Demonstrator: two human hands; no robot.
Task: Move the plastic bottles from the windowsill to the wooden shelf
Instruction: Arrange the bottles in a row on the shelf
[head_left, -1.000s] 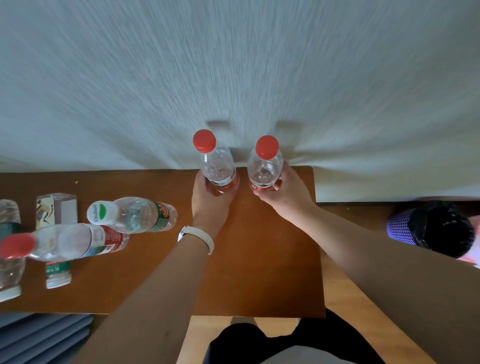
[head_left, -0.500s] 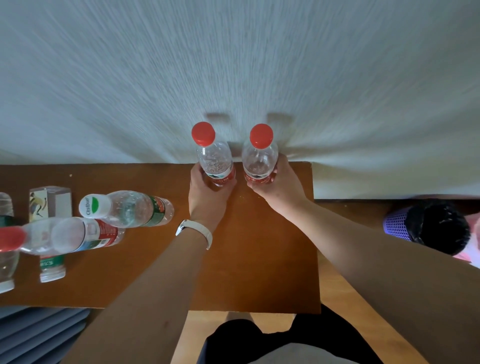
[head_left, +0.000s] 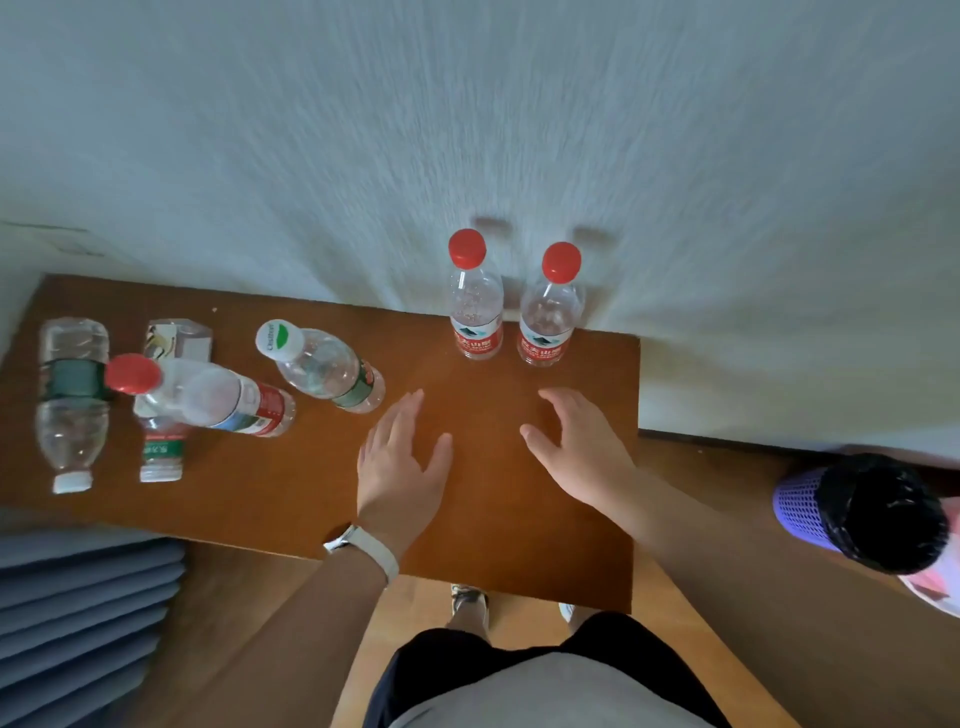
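Two red-capped bottles upright at the top centre of the frame, side by side near the back edge of the shelf (head_left: 493, 499), close against the wall (head_left: 467, 130): left bottle (head_left: 475, 306) and right bottle (head_left: 551, 312), just apart from each other, both clear with red labels. Below them, both hands empty and clear of the bottles, hovering over bare wood: left hand (head_left: 400, 467) with fingers extended and slightly spread, a white wristband (head_left: 366, 545) on its wrist; right hand (head_left: 582, 452) with fingers loosely curled and parted, thumb out to the left. Four more bottles lying on their sides at the left of the frame: a white-capped one (head_left: 322, 366) with a green label, nearest the left hand; a red-capped one (head_left: 208, 397) resting across a green-labelled one (head_left: 163, 447); a dark-banded one (head_left: 72, 400) at the far left. Small printed carton (head_left: 179, 338) behind that cluster. Purple bin (head_left: 862, 512) with a black liner at the right edge, on the floor (head_left: 753, 493). Grey-blue slats (head_left: 78, 623) at the lower left.
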